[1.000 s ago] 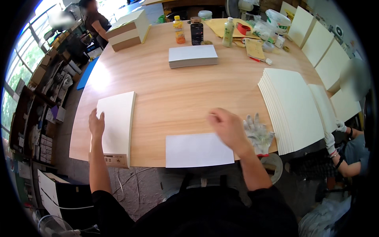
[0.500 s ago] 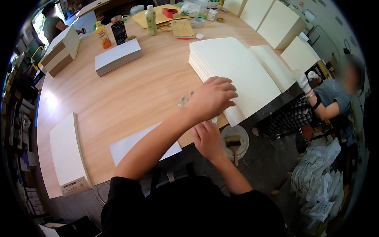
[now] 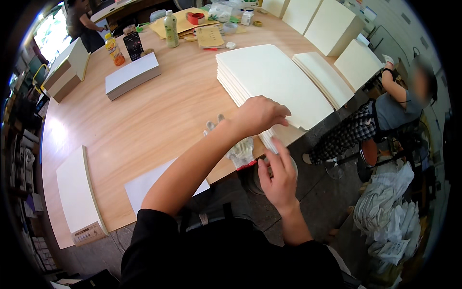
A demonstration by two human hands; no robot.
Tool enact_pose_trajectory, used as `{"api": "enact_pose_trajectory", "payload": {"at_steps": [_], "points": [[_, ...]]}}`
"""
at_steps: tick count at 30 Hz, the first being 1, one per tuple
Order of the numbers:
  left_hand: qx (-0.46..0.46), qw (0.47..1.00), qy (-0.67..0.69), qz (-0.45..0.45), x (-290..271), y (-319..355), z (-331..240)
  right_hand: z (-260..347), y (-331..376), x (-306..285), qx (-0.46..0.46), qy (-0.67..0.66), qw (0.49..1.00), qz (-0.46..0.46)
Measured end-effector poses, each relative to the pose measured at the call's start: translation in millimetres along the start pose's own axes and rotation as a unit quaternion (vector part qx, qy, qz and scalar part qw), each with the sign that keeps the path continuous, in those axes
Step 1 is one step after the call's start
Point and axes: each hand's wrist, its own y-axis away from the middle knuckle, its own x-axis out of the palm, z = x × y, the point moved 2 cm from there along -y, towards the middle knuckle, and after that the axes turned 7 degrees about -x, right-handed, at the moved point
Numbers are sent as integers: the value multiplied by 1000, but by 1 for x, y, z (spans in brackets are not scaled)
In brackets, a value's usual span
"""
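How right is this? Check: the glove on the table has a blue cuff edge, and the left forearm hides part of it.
The cuff edge is red, not blue, in the head view. The glove does lie on the table, partly hidden by the left forearm.

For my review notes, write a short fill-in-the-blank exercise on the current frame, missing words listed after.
1. The glove has a cuff edged in ____.
2. The left hand appears ____ (higher/lower) in the picture than the right hand.
3. In the picture, the white paper stack lies to the ____ of the large cream stack.
4. The orange drink bottle has a ____ cap.

Missing words: red; higher; left; yellow.
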Motion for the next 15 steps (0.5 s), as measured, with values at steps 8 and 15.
{"api": "enact_pose_trajectory", "payload": {"at_steps": [8, 15], "points": [[22, 996, -36, -74, 8, 6, -8, -12, -2, 6, 108, 138, 979, 100], [73, 975, -99, -184, 27, 4, -17, -11, 3, 10, 146, 118, 980, 66]]}}
